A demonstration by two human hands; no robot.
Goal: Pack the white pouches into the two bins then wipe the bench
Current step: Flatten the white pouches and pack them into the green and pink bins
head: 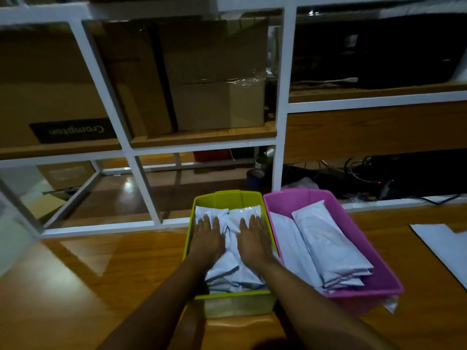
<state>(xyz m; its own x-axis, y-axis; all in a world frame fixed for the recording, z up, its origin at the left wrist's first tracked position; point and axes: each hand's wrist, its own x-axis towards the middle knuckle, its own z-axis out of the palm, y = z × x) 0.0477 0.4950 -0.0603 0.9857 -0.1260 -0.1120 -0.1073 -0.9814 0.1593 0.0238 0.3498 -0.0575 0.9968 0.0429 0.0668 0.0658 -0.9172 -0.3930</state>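
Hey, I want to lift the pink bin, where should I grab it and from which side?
Probably grip the pink bin by its two short end rims, coming in from the near side and the far side. Its left wall sits against the green bin, leaving no finger room there, while both ends stand free.

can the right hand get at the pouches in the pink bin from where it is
Probably yes: the right hand rests flat in the green bin, the pink bin stands right beside, and its pouches lie uncovered.
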